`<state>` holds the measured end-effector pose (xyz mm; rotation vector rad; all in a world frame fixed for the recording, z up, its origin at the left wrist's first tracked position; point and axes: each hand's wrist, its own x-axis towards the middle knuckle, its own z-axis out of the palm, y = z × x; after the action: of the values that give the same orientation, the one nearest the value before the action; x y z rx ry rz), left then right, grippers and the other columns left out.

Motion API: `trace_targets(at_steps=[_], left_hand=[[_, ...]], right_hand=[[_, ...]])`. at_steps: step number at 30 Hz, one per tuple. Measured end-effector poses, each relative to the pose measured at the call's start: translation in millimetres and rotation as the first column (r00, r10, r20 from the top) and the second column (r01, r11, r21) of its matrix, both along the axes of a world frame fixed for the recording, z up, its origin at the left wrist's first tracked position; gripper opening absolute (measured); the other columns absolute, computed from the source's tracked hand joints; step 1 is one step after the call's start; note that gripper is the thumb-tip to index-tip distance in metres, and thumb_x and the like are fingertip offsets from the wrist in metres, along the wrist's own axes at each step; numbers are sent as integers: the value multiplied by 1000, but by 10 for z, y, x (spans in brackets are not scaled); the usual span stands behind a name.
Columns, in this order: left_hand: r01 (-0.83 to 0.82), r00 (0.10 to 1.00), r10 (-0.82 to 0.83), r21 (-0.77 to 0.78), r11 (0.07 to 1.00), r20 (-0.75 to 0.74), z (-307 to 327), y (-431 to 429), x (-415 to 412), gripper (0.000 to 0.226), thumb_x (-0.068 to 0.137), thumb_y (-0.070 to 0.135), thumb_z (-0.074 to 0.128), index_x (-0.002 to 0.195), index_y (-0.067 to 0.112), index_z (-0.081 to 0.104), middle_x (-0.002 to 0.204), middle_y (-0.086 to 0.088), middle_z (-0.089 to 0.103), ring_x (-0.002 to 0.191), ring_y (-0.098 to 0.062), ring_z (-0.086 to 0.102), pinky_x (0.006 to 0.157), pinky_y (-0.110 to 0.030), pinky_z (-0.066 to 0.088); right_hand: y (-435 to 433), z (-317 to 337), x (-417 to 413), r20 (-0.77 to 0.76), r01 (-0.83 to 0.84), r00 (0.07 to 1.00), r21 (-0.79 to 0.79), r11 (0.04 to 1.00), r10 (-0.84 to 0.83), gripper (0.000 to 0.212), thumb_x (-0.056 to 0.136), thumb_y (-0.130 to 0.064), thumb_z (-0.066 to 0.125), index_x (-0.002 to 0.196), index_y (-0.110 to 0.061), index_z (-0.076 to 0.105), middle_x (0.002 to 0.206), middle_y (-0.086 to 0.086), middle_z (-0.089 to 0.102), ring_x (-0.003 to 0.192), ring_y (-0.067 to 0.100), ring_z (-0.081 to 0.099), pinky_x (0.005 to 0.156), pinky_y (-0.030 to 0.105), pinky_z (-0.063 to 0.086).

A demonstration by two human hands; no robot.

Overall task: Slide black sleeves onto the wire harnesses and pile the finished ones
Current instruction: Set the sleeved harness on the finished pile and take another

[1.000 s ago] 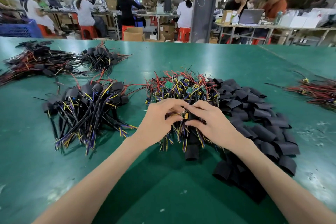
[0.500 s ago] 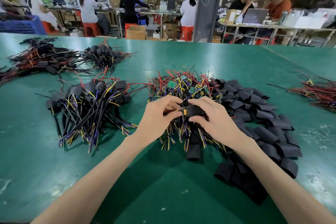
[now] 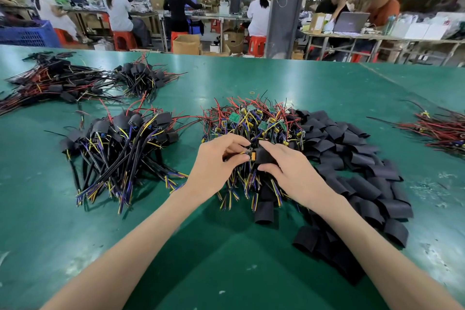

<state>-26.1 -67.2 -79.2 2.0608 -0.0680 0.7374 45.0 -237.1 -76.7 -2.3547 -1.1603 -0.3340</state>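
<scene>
Sleeve [image 3: 266,157] lies crosswise, open end facing harness [image 3: 251,156].

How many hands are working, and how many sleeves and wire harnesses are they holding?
Hands: 2, the left hand and the right hand
Black sleeve, held by the right hand: 1
Wire harness, pinched by the left hand: 1
Total: 4
</scene>
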Motion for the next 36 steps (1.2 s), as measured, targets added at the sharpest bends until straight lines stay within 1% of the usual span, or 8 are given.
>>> trace_targets(at_steps=[4, 15, 20, 24, 26, 29, 33, 36], left_hand=[[4, 1000, -4, 20, 1000, -10, -20, 4, 2, 29, 76, 3, 75, 94, 25, 67, 77, 14, 65, 72, 5, 59, 75, -10, 45], [-19, 999, 16, 85, 996, 36, -52, -18, 2, 25, 76, 5, 75, 97, 17, 69, 78, 17, 62, 74, 9, 58, 73, -3, 41], [-26, 998, 20, 122, 992, 52, -32, -27, 5, 24, 77, 5, 75, 99, 13, 69, 80, 15, 62, 74, 12, 57, 73, -1, 39], [-27, 999, 32, 175, 984, -24, 8, 48, 23, 22, 79, 11, 74, 101, 12, 68, 82, 6, 64, 71, 1, 56, 72, -3, 38], [13, 997, 3, 192, 981, -79, 10, 65, 19, 18, 79, 11, 74, 97, 12, 70, 84, 4, 65, 78, -8, 61, 76, -12, 44], [58, 990, -34, 177, 982, -135, 21, 68, 4, 14, 79, 10, 74, 92, 12, 70, 87, 1, 69, 83, -9, 63, 81, -20, 48], [59, 989, -40, 134, 989, -142, 53, 92, -4, 12, 78, 8, 75, 89, 11, 71, 83, 2, 69, 71, 9, 57, 73, -7, 42], [74, 987, -56, 114, 991, -148, 81, 91, -19, 10, 79, 7, 74, 88, 10, 71, 79, 4, 68, 69, 5, 56, 71, -7, 41]], right_hand=[[4, 17, -29, 17, -8, 1000, -16, 1000, 8, 50, 93, -25, 58, 137, -9, 44, 115, 12, 58, 106, 30, 53, 88, 35, 37], [20, 32, -101, 48, 33, 998, -104, 994, -28, 48, 96, -29, 51, 140, -12, 40, 108, 11, 53, 98, 33, 54, 82, 40, 42], [25, 9, -98, 1, 18, 1000, -58, 998, -18, 47, 95, -23, 53, 138, -12, 40, 113, 12, 54, 100, 34, 54, 84, 41, 41], [2, 18, -63, -120, 10, 993, 53, 999, -4, 45, 94, -14, 56, 137, -11, 43, 128, 12, 54, 112, 30, 52, 94, 38, 39], [-24, 17, -38, -142, 1, 990, 51, 999, 6, 45, 93, -12, 57, 136, -10, 44, 128, 12, 54, 112, 28, 51, 94, 31, 36], [-64, 38, -11, -178, -24, 984, 31, 999, 29, 45, 92, -9, 57, 135, -8, 45, 123, 11, 54, 104, 23, 50, 86, 23, 31], [-106, 83, 18, -271, -48, 960, 95, 994, 72, 38, 91, -6, 57, 129, -9, 53, 99, 0, 56, 88, 15, 50, 81, 23, 35], [-129, 98, 42, -316, -52, 944, 127, 991, 90, 33, 91, -5, 58, 123, -12, 58, 87, 0, 59, 81, 18, 53, 77, 22, 38]])
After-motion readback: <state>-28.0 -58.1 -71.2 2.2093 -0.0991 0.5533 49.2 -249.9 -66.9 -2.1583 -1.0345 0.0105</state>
